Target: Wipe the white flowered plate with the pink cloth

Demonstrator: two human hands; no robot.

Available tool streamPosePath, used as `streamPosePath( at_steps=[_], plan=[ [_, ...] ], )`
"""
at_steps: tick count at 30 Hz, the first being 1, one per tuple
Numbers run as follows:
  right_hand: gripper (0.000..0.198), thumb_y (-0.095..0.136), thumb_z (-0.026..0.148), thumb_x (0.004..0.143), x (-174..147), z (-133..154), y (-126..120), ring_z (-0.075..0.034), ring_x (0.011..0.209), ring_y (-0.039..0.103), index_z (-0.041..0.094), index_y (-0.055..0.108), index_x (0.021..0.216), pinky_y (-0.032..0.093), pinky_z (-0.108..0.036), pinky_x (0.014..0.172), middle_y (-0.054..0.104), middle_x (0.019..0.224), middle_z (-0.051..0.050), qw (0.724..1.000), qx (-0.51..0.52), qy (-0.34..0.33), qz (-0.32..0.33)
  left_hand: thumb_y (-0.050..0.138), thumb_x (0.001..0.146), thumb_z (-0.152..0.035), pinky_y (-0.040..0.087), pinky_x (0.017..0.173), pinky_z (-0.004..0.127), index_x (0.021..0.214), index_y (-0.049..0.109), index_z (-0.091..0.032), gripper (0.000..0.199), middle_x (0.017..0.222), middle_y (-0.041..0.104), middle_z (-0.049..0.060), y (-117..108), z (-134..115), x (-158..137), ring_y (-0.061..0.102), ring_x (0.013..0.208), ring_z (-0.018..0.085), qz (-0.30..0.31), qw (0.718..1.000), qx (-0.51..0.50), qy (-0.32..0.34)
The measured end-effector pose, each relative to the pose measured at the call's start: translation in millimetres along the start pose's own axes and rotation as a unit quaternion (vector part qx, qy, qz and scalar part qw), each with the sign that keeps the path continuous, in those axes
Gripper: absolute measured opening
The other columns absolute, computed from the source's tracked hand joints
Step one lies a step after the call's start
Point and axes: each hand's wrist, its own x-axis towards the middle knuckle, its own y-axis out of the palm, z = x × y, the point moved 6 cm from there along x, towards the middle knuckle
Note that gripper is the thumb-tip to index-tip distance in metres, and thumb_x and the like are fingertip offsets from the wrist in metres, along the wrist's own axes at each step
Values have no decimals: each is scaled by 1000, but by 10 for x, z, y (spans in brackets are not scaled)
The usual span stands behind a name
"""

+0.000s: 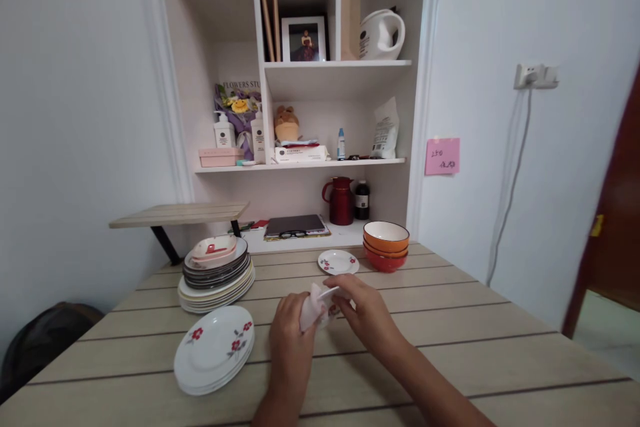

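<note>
My left hand (293, 327) is closed around a pale pinkish cloth or tissue (311, 309), which lies against a small white plate (329, 292). My right hand (361, 310) grips this tilted plate by its edge, fingers on top and thumb below. A bit of red pattern shows on the plate; much of it is hidden by the hands and cloth. Just beyond my hands, another small white plate (339, 262) with red flowers lies flat on the table. To the left sits a stack of larger white flowered plates (215, 350).
Behind that stack rises a taller pile of mixed plates (215, 279) topped by small dishes. Orange and red bowls (386, 247) are stacked at the back right of the wooden table (450, 333). A raised board (177, 214) stands back left. Shelves hold a red jug (341, 201).
</note>
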Motion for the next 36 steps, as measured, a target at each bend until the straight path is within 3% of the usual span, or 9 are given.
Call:
streamPosePath(
  at_steps=[6,10,15,20,25,31,34,36],
  plan=[
    [21,54,13,83,0,63,43,-22,84,62,25,65,96,43,-29,70,69,93,-5,991,-121,-11,54,57,85,-18,51,69,32,92,65,-21,11,81,68,5,7,-78,-29,63,77,22,17,996,55,75],
    [14,52,16,86,6,45,41,-20,78,61,24,63,85,39,-27,67,69,86,-3,990,-132,0,59,56,85,-17,50,68,33,89,66,-22,11,80,68,5,1,-104,-23,63,76,22,20,996,43,72],
    [11,54,20,85,5,-33,80,-16,66,55,22,60,75,37,-24,60,63,70,1,997,15,40,70,66,81,-38,51,66,31,84,68,-20,18,76,69,5,-2,32,-9,65,73,22,9,998,-25,-48],
    [18,59,34,85,-6,-86,102,-13,57,47,21,55,73,35,-23,54,53,62,5,972,195,120,50,72,73,-47,52,67,29,92,70,-19,34,82,74,6,22,193,-34,67,74,22,-1,973,-125,-194],
    [23,62,43,84,-33,-112,175,-13,61,48,20,58,86,39,-24,57,59,74,2,926,336,167,39,70,73,-50,51,67,29,88,70,-19,34,77,74,4,-13,152,-5,67,70,22,-15,962,-150,-228],
    [28,68,42,80,-49,-116,260,-16,68,55,18,62,94,42,-25,62,65,79,-1,876,434,209,8,69,73,-51,51,64,28,91,69,-17,38,76,73,4,6,201,-20,66,69,22,-22,957,-147,-250],
    [30,66,42,80,-54,-130,281,-17,71,57,18,61,98,42,-26,63,66,81,-2,871,438,221,2,68,73,-53,51,64,29,93,70,-16,43,80,74,7,37,259,-38,67,71,23,-16,952,-151,-266],
    [28,64,42,81,-47,-150,258,-18,72,57,18,61,96,43,-27,65,65,81,-2,891,401,214,-1,68,73,-53,52,66,31,95,70,-15,45,84,75,8,37,281,-44,68,75,24,-16,948,-155,-277]
  ],
)
